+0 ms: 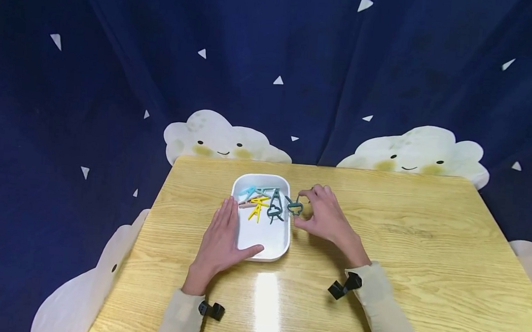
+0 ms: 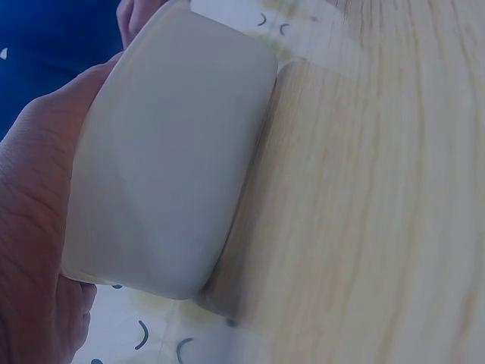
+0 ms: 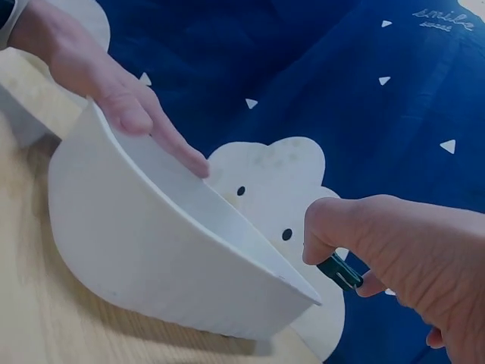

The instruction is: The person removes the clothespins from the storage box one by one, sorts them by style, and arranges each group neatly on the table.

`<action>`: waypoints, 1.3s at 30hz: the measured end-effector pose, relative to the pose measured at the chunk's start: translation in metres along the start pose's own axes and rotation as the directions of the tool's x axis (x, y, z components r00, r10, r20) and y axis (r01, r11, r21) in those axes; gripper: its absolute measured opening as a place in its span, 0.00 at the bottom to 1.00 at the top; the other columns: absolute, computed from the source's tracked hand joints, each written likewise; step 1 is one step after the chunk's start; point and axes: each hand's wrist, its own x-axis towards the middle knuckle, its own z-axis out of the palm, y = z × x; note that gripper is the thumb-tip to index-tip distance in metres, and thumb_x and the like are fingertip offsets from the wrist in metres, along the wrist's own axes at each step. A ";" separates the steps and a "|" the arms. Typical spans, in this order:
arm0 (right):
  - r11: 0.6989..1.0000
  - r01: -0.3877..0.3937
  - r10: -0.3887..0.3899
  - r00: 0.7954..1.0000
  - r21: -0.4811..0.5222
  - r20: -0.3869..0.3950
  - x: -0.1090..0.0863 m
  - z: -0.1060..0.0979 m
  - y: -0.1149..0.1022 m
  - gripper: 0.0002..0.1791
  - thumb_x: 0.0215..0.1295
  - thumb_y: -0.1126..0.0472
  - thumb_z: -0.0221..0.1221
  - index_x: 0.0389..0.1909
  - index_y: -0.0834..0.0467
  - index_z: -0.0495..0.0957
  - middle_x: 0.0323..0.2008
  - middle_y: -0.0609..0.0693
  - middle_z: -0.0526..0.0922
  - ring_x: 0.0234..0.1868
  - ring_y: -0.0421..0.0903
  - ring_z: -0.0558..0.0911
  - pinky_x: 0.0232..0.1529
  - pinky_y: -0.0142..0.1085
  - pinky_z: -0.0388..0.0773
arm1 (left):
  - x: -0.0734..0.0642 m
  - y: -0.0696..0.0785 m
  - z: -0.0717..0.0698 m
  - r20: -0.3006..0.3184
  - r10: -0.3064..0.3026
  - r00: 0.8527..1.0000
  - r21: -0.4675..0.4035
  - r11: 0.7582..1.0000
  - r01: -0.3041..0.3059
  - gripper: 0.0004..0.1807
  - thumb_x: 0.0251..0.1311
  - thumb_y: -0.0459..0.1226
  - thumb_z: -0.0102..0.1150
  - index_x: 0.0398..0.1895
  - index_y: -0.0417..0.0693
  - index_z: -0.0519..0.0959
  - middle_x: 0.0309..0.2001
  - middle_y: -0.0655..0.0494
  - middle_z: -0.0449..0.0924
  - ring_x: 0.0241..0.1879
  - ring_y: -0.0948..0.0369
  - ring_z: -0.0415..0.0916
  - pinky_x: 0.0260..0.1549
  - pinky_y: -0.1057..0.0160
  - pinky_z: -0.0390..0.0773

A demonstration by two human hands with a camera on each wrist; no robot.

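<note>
A white rectangular bin point(image 1: 263, 239) stands on the table with several clothespins inside. My left hand point(image 1: 219, 240) lies along the bin's left side with straight fingers, its thumb reaching over the near rim. Just beyond the right rim, my right hand point(image 1: 327, 214) pinches a dark green clothespin point(image 1: 294, 207) between thumb and fingers. The right wrist view shows this green clothespin point(image 3: 340, 271) partly hidden by the hand. Inside the bin lie yellow clothespins point(image 1: 259, 201), a light blue one point(image 1: 249, 191), a pinkish one point(image 1: 247, 204) and another dark green one point(image 1: 274, 209).
The wooden table point(image 1: 426, 237) spreads to both sides of the bin. Behind its far edge hangs a dark blue curtain point(image 1: 255, 43) with white triangles and cloud faces. Each wrist wears a small black camera mount.
</note>
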 end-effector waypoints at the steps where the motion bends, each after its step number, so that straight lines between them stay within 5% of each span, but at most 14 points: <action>1: 1.000 -0.003 0.003 1.000 -0.002 -0.003 0.000 0.000 0.002 0.37 0.49 0.44 0.71 0.59 0.61 0.81 0.43 0.56 0.78 0.42 0.52 0.66 0.45 0.43 0.65 | 0.000 0.000 0.000 0.000 -0.001 1.000 -0.002 1.000 0.001 0.76 0.49 0.82 0.52 0.84 0.36 0.43 0.85 0.42 0.38 0.84 0.50 0.35 0.82 0.51 0.44; 26: 0.999 -0.047 0.047 0.996 0.008 -0.079 -0.007 -0.011 0.047 0.38 0.48 0.46 0.71 0.59 0.64 0.82 0.37 0.53 0.72 0.41 0.53 0.66 0.42 0.41 0.62 | 0.000 0.001 0.000 0.008 -0.002 1.000 -0.006 1.000 0.002 0.76 0.49 0.83 0.51 0.84 0.37 0.40 0.86 0.44 0.35 0.84 0.50 0.34 0.82 0.52 0.44; 39: 0.998 -0.037 0.041 0.993 0.045 -0.112 -0.008 -0.007 0.074 0.35 0.48 0.48 0.69 0.57 0.64 0.82 0.35 0.59 0.73 0.38 0.54 0.64 0.40 0.42 0.60 | -0.002 0.001 0.001 -0.010 0.004 1.000 -0.021 1.000 -0.004 0.76 0.49 0.82 0.52 0.84 0.37 0.42 0.86 0.44 0.37 0.84 0.52 0.34 0.81 0.51 0.46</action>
